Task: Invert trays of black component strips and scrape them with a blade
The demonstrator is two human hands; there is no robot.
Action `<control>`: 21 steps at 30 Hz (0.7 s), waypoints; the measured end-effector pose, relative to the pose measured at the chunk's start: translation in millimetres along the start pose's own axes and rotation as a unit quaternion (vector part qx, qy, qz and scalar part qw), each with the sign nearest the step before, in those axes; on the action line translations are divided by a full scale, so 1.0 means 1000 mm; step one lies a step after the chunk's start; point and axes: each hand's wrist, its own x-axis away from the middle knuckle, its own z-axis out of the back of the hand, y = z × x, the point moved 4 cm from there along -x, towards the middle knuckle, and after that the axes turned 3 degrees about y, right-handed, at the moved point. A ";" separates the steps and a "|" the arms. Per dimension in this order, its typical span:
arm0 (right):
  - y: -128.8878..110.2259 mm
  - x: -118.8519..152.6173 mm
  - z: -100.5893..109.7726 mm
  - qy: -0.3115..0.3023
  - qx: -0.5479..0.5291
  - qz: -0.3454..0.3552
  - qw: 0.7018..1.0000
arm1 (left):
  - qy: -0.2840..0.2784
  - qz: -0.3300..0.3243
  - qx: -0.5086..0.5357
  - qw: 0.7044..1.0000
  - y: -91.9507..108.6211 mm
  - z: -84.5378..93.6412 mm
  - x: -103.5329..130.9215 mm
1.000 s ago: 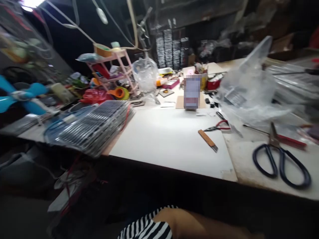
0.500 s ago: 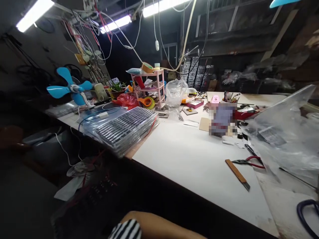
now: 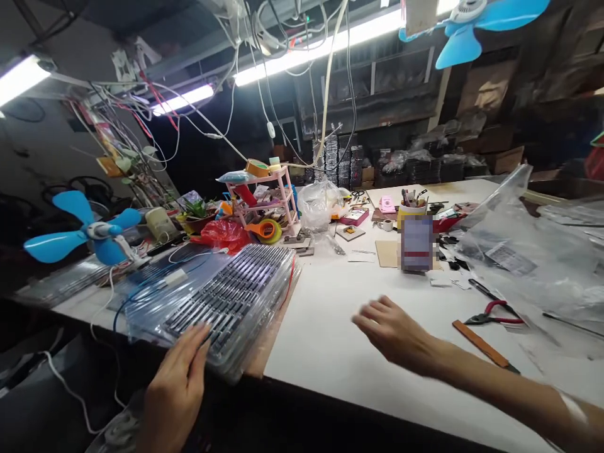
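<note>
As the left hand (image 3: 174,380) is held open, thumb parted from outstretched fingers, its fingertips are set over the near edge of a stack of clear plastic trays (image 3: 236,292) at left, filled with rows of slim dark pieces. Over the white work board (image 3: 321,333), the right hand (image 3: 394,333), blurred, is kept half-curled; whether anything is held cannot be told. To its right, a knife (image 3: 481,343) and red-handled pliers (image 3: 487,318) are seen; farther back, a pink rack (image 3: 286,196) is topped by a tape roll (image 3: 257,167).
</note>
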 end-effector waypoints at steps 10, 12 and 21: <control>0.044 -0.193 -0.107 -0.085 -0.019 -0.093 0.992 | -0.056 -0.067 -0.038 0.995 -0.106 -0.020 0.044; 0.069 -0.202 -0.111 -0.081 -0.032 -0.168 0.982 | -0.060 -0.067 -0.051 0.995 -0.109 -0.023 0.046; 0.086 -0.264 -0.100 0.046 -0.139 -0.233 0.961 | -0.001 -0.072 -0.128 0.989 -0.098 -0.034 0.036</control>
